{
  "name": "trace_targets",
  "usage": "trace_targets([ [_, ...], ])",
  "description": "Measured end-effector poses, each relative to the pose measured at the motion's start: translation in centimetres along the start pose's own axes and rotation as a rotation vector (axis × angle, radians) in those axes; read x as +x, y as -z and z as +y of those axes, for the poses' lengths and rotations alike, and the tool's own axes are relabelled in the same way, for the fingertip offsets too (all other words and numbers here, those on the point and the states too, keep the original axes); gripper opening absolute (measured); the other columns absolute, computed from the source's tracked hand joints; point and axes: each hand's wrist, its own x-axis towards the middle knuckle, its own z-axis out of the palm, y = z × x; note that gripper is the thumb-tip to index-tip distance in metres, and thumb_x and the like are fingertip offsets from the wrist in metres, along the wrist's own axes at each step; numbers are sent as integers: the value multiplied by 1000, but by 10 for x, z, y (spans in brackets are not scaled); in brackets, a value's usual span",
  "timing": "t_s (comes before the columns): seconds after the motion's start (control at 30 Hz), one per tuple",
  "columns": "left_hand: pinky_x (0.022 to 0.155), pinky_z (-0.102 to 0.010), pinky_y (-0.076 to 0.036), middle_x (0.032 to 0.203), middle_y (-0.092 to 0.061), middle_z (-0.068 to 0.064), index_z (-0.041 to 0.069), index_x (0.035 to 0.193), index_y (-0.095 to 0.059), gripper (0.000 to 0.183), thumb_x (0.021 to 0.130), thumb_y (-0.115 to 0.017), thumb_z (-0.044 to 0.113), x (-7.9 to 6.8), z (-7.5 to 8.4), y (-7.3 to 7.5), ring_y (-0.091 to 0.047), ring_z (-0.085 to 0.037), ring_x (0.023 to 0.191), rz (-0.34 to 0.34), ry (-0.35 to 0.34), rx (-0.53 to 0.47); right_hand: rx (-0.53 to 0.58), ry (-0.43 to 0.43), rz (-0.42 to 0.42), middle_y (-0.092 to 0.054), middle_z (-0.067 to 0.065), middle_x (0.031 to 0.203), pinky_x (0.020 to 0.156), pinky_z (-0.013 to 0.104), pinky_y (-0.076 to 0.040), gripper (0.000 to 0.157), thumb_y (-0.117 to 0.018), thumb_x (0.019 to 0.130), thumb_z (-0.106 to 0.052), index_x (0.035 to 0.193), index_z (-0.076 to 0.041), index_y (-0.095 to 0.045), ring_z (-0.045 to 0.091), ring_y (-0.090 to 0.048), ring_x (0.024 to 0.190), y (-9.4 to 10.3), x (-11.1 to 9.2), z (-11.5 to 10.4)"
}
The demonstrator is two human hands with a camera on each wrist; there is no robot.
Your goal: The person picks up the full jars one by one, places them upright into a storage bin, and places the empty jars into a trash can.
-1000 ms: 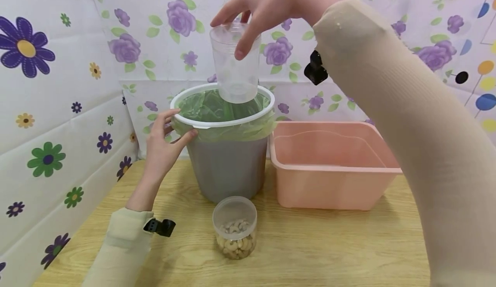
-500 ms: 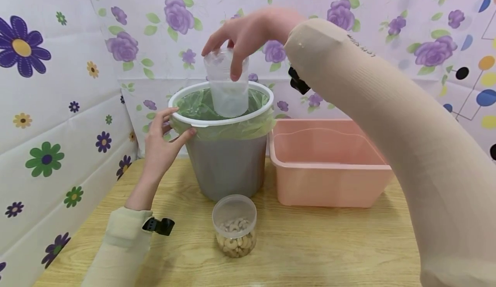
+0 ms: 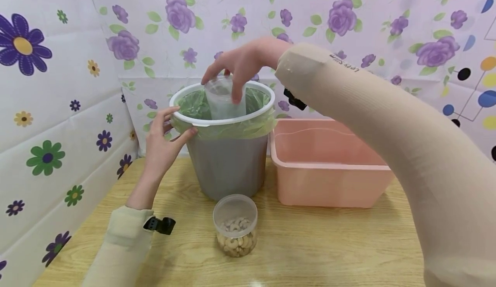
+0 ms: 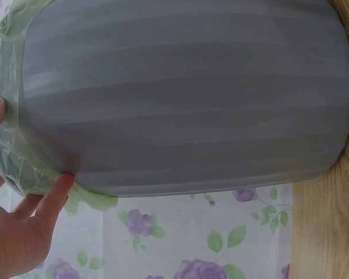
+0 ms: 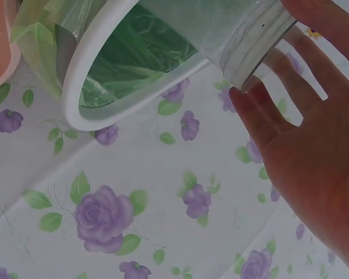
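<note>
My right hand [image 3: 248,63] grips a clear plastic cup [image 3: 217,100] from above, fingers and thumb spread round its top edge. The cup's lower part is inside the grey trash bin [image 3: 228,166], hidden behind the near side of the white rim. Inside the bin is a green bag [image 3: 190,106], folded over the outside. On the left, my left hand [image 3: 162,143] holds the bin's rim, thumb in front and fingers farther back. The left wrist view shows its fingertips [image 4: 64,180] against the bag and bin wall. In the right wrist view, fingers surround the cup's ribbed top [image 5: 259,43].
A clear round jar [image 3: 235,231] with cashews stands on the wooden table [image 3: 317,244] in front of the bin. To the bin's right is a pink plastic tub [image 3: 329,183]. Flower-printed cloth [image 3: 155,46] covers the walls behind and at left.
The right hand has come down with the cup, from above the bin to partly inside it. The left hand stays at the rim.
</note>
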Motion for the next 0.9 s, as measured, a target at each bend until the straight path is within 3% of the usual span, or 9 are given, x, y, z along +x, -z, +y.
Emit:
trace_targets([
  [0.57, 95, -50, -58, 140, -52, -11, 23, 141, -49, 64, 85, -79, 30, 0, 1, 1, -57, -30, 123, 8, 2, -2, 49, 27, -5, -21, -5, 165, 118, 44, -39, 85, -77, 85, -24, 155, -35, -29, 31, -25, 150, -9, 9, 5],
  [0.77, 94, -50, -58, 141, -52, -10, 24, 141, -49, 64, 85, -79, 31, -1, 2, 1, -57, -30, 123, 3, 5, -1, 51, 11, 10, -22, -4, 165, 118, 44, -39, 88, -78, 84, -31, 156, -36, -27, 29, -27, 150, -9, 8, 9],
  [0.9, 93, -48, -59, 140, -52, -10, 24, 141, -49, 64, 85, -79, 31, -1, 1, 0, -57, -30, 122, 0, 7, 3, 56, -6, 14, -12, -7, 167, 124, 49, -28, 96, -78, 83, -44, 157, -39, -17, 28, -18, 154, -11, 5, 15],
])
